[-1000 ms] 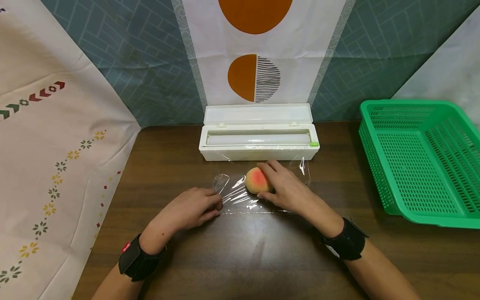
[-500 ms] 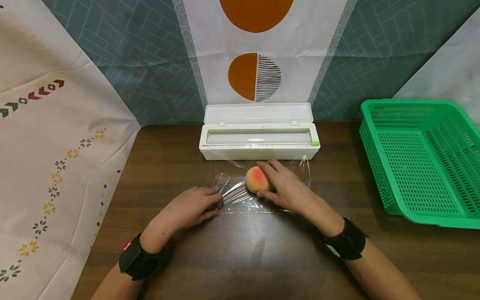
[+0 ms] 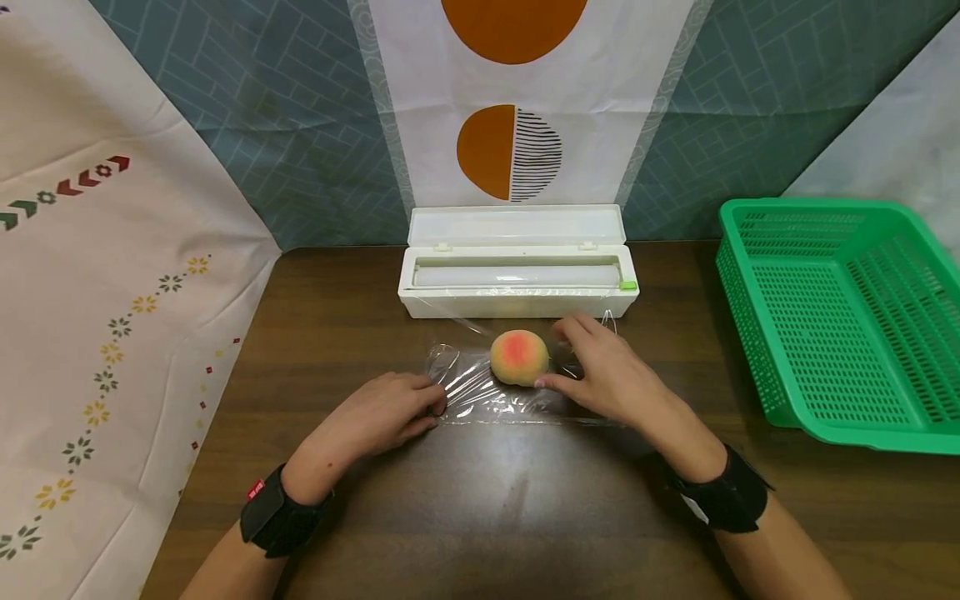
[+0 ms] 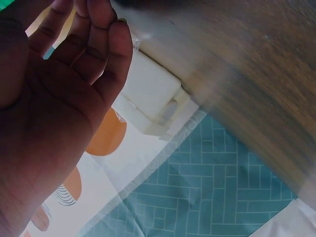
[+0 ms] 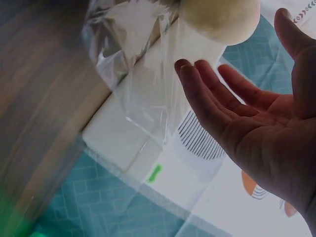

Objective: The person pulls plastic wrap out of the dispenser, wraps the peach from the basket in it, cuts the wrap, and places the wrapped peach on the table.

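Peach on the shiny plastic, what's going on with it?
A person has both hands by a peach that sits on clear plastic film. The right hand is open beside the peach, not gripping it. The left hand is at the film's left edge; I can't tell whether it pinches it. Behind the peach is a white box with its lid open. The peach isn't wrapped yet.

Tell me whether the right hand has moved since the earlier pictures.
Yes. Judged against the white box in the head view, the right hand has moved to the right, away from the peach.
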A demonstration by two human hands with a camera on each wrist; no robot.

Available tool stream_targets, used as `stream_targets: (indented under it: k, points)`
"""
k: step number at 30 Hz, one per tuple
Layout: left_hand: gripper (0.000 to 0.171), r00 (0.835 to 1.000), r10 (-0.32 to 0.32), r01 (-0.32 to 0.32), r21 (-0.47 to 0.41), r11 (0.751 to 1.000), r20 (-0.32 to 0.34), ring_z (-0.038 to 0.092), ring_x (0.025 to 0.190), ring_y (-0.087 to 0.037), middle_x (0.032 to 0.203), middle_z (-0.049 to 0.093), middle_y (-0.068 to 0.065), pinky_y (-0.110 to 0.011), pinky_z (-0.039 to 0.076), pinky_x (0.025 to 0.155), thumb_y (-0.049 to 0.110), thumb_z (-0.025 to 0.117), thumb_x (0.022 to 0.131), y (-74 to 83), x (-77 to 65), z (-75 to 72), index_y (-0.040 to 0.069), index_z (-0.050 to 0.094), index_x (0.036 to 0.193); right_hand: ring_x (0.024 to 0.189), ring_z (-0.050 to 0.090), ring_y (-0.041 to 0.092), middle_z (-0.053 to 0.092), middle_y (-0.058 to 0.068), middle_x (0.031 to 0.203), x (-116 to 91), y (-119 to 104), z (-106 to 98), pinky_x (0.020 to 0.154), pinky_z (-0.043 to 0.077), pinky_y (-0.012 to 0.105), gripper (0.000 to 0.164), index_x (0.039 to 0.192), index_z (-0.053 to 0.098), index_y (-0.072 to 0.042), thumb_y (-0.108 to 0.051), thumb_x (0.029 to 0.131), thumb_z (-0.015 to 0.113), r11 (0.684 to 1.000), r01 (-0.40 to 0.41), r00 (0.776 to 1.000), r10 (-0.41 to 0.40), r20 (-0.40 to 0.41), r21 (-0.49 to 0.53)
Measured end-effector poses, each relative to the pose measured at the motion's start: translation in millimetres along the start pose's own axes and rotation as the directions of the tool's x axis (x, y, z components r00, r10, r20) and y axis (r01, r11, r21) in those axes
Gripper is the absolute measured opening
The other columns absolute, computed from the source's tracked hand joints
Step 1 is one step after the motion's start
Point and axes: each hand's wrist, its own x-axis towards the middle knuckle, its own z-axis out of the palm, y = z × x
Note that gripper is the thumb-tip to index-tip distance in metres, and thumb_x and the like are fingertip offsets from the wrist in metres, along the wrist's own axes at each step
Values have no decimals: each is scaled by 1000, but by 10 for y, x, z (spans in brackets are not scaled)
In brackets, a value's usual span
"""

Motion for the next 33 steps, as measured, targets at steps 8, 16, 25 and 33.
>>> stream_targets:
  k: [8, 16, 25, 33]
  points:
    - [12, 1000, -8, 8, 16, 1000, -3, 46, 72, -8, 84, 50, 12, -30, 45, 68, 25, 70, 89, 19, 20, 25, 24, 58, 91, 74, 46, 15, 53, -2, 80, -171, 125, 42, 61, 42, 30, 44, 85, 60, -14, -49, 71, 82, 984, 112, 987, -95, 128, -138]
    - [16, 1000, -16, 16, -2, 1000, 16, 45, 72, -9, 83, 49, 11, -30, 42, 68, 33, 70, 89, 17, 27, 19, 24, 57, 90, 64, 44, 10, 47, -8, 73, -326, 224, 91, 54, 39, 28, 39, 77, 56, -19, -44, 67, 85, 975, 155, 963, -113, 245, -161]
    - [11, 999, -25, 25, 9, 1000, 26, 47, 72, -7, 82, 48, 15, -29, 45, 71, 27, 68, 91, 27, 26, 38, 25, 58, 86, 61, 46, 7, 49, -15, 65, -316, 255, 141, 54, 43, 28, 24, 70, 58, -23, -24, 78, 80, 980, 188, 935, -156, 318, -72]
    - [10, 999, -22, 21, 43, 999, 31, 47, 71, -8, 82, 49, 12, -32, 47, 70, 28, 65, 94, 34, 25, 39, 21, 59, 89, 61, 47, 7, 48, -15, 66, -313, 271, 176, 56, 44, 29, 24, 70, 56, -23, -15, 81, 76, 972, 225, 933, -194, 301, -71]
